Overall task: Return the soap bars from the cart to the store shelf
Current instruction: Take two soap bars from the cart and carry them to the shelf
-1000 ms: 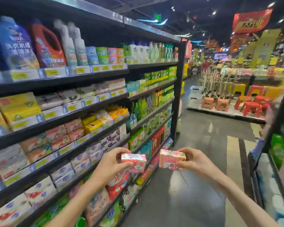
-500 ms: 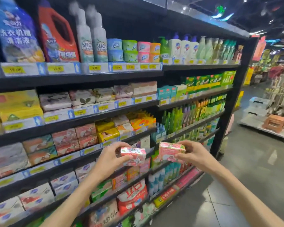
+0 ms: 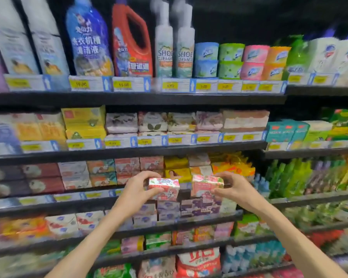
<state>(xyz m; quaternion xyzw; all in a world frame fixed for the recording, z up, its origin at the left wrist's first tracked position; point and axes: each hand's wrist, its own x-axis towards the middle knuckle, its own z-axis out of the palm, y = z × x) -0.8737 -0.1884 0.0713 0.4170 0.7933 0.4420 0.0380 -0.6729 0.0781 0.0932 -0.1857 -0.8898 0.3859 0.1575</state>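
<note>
My left hand (image 3: pixel 137 187) grips a pink and white soap bar box (image 3: pixel 164 189) by its left end. A second pink soap box (image 3: pixel 206 185), held upright, is in my right hand (image 3: pixel 236 189). Both boxes hang side by side just in front of the third shelf (image 3: pixel 48 205), level with its rows of boxed soap. Pink soap boxes of a similar look (image 3: pixel 138 167) are stacked on that shelf just above and left of my left hand. The cart is out of view.
Black store shelving fills the view. Detergent bottles (image 3: pixel 132 45) and shoe cleaner (image 3: pixel 164 49) stand on the top shelf, wrapped soap (image 3: pixel 153 122) below them. Purple boxes (image 3: pixel 199 207) sit under my hands, green bottles (image 3: pixel 293 177) to the right.
The view has swung left from the aisle to face the shelves squarely. Both hands have carried the soap boxes up and closer to the third shelf.
</note>
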